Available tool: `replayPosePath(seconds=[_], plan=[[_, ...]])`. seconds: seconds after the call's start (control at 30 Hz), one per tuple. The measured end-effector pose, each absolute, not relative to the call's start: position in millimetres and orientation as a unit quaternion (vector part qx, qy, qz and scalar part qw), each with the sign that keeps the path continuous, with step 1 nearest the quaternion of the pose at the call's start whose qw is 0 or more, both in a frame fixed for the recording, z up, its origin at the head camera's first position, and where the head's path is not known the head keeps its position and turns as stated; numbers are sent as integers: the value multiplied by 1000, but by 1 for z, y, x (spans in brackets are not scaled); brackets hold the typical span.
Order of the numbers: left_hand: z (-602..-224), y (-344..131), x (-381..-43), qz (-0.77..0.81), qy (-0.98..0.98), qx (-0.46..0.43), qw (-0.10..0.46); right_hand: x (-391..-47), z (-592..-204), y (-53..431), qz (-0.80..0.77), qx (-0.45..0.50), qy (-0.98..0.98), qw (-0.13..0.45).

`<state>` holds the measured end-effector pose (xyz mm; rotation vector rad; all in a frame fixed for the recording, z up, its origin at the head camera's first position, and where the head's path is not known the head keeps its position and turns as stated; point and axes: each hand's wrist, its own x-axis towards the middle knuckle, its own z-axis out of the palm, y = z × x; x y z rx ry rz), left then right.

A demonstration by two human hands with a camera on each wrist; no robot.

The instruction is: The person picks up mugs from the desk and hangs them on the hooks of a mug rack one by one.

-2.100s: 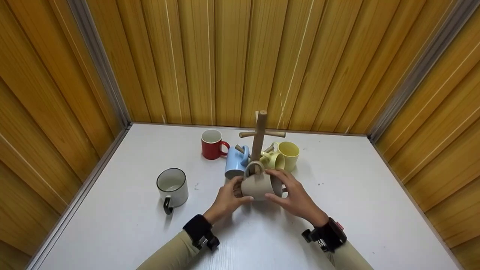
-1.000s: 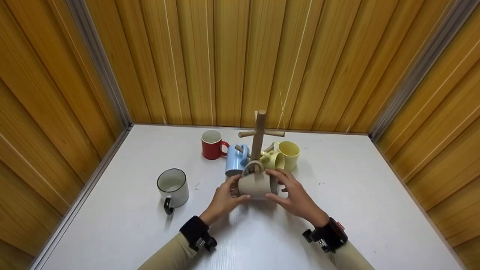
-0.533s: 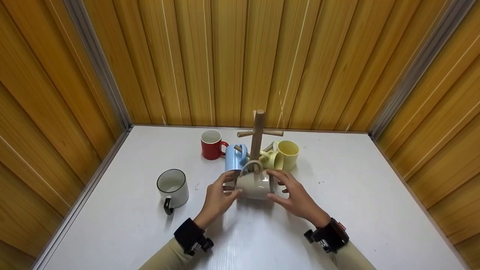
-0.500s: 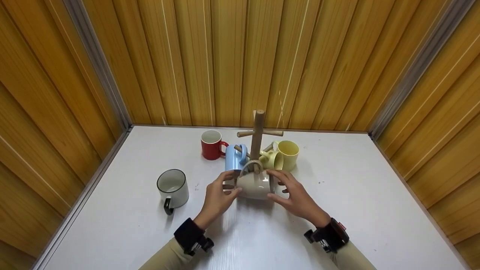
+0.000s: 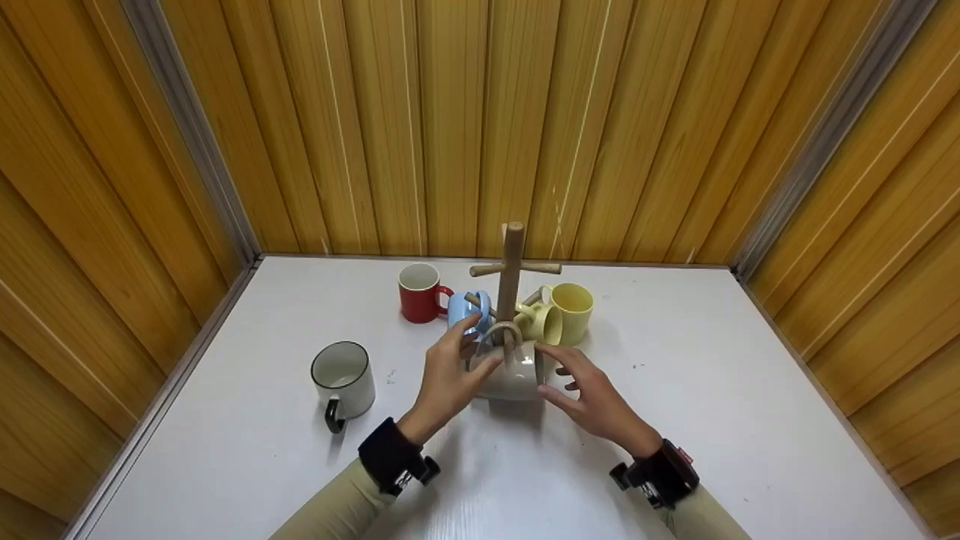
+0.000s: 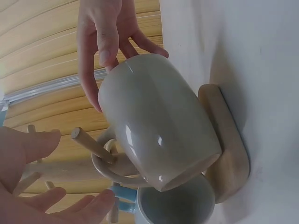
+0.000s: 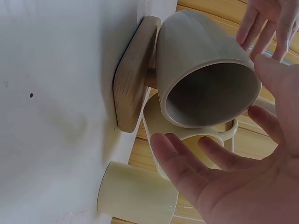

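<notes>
Grey glaze is showing between two bare hands. Around the mug's mouth, the right hand [image 5: 592,397] is poising its digits apart and loosely bent, with no grip showing; whether a fingertip is touching the rim, I cannot tell. By the closed end, the left hand [image 5: 450,375] is hovering with thumb and fingers parted, and the left wrist view is showing a gap between it and the mug. So the right hand is looking like the nearer of the two.

Between them, the grey mug [image 5: 517,382] is hanging on the person's side of the mug stand [image 5: 508,289]. Its handle [image 6: 122,178] is looping over a low peg [image 6: 93,144] that is pointing towards the person. The mug's long axis is running crosswise to that peg, mouth to the stand's right, closed end to its left. That crossing is seeming the relation that matters: the handle is able to slip only along the peg, towards or away from the post.

Farther out, a blue mug [image 5: 459,309] is hanging at the stand's left and a small yellow cup [image 5: 536,322] at its right. Beyond that cup, a yellow mug [image 5: 574,322] is standing upright. Left of the stand, a red mug [image 5: 418,300] is standing farther back, and a white mug [image 5: 349,394] with a black handle is standing nearer the person.
</notes>
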<state>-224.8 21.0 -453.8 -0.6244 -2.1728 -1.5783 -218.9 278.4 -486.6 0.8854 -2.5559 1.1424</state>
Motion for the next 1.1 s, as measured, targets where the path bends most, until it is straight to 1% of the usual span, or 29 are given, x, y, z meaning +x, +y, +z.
replayPosePath(seconds=[0.33,0.4,0.57,0.63,0.73,0.93,1.1], plan=[[-444,36,-237,-496,-812,-238,195,-220,-484,281,393,291,-864,118],[-443,39,-239,-489,-817,-238,191,-220,-483,281,397,292,-859,136],[-443,45,-244,-489,-822,-230,179,-222,-482,282,402,290,-845,202],[-444,47,-245,-490,-823,-225,182,-224,-481,281,403,289,-842,214],[-443,48,-246,-490,-825,-213,182,-227,-478,279,402,289,-841,217],[-441,51,-245,-499,-826,-208,159,-241,-461,279,390,288,-843,234],[-440,54,-245,-496,-826,-208,167,-265,-444,277,346,279,-861,247]])
